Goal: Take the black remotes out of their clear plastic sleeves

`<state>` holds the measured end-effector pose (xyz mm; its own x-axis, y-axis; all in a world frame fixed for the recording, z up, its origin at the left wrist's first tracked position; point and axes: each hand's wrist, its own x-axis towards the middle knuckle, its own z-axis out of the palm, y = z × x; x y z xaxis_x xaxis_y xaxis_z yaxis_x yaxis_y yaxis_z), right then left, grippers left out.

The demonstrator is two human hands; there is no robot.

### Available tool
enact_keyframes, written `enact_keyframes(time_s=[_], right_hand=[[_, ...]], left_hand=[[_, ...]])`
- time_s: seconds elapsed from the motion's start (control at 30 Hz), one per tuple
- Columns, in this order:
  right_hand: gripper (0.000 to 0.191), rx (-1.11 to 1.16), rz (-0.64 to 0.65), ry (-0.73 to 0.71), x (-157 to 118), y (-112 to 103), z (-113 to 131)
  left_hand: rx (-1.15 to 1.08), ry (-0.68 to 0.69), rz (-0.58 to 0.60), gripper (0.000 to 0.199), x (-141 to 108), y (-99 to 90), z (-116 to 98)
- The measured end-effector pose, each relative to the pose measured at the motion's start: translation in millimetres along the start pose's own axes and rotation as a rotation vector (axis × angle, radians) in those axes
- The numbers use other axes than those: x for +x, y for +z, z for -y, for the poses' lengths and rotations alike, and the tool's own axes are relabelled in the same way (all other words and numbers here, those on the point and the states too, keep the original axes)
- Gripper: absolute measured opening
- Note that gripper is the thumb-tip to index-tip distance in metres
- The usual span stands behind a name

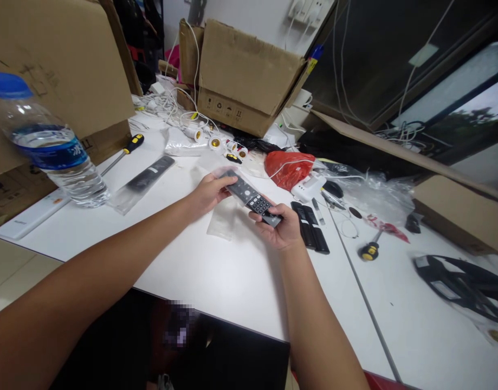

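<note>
Both hands on the black remote control (pixel 252 199): right hand (pixel 282 227) clamped on its lower, keypad end, thumb over the buttons, fingers under; left hand (pixel 210 190) pinching the upper end together w/ the clear plastic sleeve (pixel 225 216).

Progress, as a judgement: remote looks about half out of the sleeve, or half in; can't tell which way. Top end is covered by film at the left fingertips, keypad end is bare in the right hand, and the loose part of the sleeve hangs down to the white table (pixel 216 271). So the sleeve and remote aren't apart yet.

Remote spans hand to hand, tilted, held just above the table, not resting on it.

Nearby: another bagged remote (pixel 145 181) to the left by the water bottle (pixel 53 146), two bare black remotes (pixel 311 227) just beside the right hand, screwdriver (pixel 370 250) further right.
</note>
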<state>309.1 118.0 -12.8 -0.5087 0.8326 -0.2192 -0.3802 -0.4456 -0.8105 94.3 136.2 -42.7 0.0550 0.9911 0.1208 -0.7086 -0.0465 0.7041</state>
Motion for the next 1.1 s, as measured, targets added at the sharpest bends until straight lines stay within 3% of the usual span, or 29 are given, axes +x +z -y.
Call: enact_keyframes(time_s=[0.2,0.3,0.6,0.73,0.9,1.1], right_hand=[[0.044,0.095,-0.027,0.045,6.5,2.8,1.0],[0.041,0.128,-0.069,0.042,9.8,2.4,2.0],[0.012,0.224,-0.245,-0.209,22.3,4.2,-11.9],[0.019,0.285,-0.289,-0.232,23.6,10.5,-14.0],[0.011,0.263,-0.294,-0.172,24.3,13.2,-13.5],[0.022,0.191,-0.368,-0.242,31.0,12.3,-18.0]], left_hand=[[-0.011,0.023,0.085,0.035,-1.8,-0.5,-1.3],[-0.038,0.006,0.065,0.031,-1.2,0.4,-3.7],[-0.029,0.012,-0.046,0.019,-0.1,3.5,2.4],[-0.028,-0.019,-0.077,0.016,-2.1,4.5,5.2],[-0.055,-0.028,-0.107,0.011,-3.9,8.4,-0.2],[-0.128,-0.019,-0.017,0.011,-0.9,6.9,-1.2]])
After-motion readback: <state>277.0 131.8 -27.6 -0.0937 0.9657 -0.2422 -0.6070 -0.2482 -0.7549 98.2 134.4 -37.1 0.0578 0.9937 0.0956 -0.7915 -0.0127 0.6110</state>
